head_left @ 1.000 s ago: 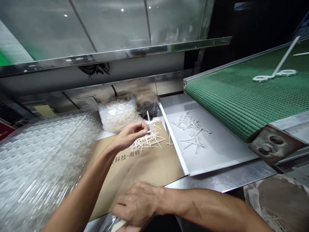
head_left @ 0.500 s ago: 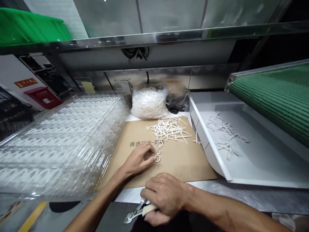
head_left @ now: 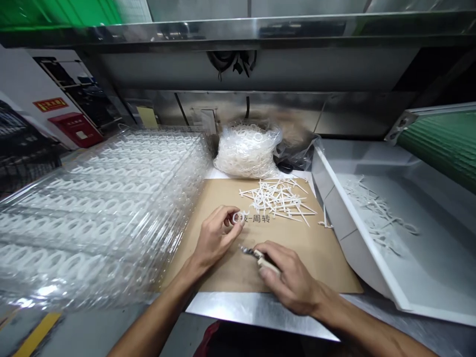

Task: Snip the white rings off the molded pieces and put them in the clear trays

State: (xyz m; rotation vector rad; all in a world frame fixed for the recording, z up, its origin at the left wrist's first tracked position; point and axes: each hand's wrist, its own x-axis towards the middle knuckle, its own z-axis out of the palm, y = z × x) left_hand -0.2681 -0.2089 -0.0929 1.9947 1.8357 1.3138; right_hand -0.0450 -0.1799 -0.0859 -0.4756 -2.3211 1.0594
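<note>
My left hand (head_left: 217,235) pinches a white plastic ring (head_left: 238,217) with a small hooked end, between thumb and index finger, just above the cardboard sheet (head_left: 223,270). To the right and a little nearer to me, my right hand (head_left: 292,277) is closed around the cream handles of side cutters (head_left: 262,259). Their blurred metal tip points left toward the ring, apart from it. Behind both hands lies a loose pile of thin white plastic sprue sticks (head_left: 280,198) on the cardboard.
Stacked clear trays (head_left: 122,208) filled with white rings stand at left. At the back sits a clear bag (head_left: 249,151) of white rings. A grey tray (head_left: 435,267) with white scraps is at right, below a green ribbed surface (head_left: 446,144). A metal shelf edge (head_left: 238,30) crosses above.
The left hand has lifted the ring from the cardboard. My right hand has risen from the table's front edge to over the cardboard, turning the cutters toward the left hand. The view has shifted.
</note>
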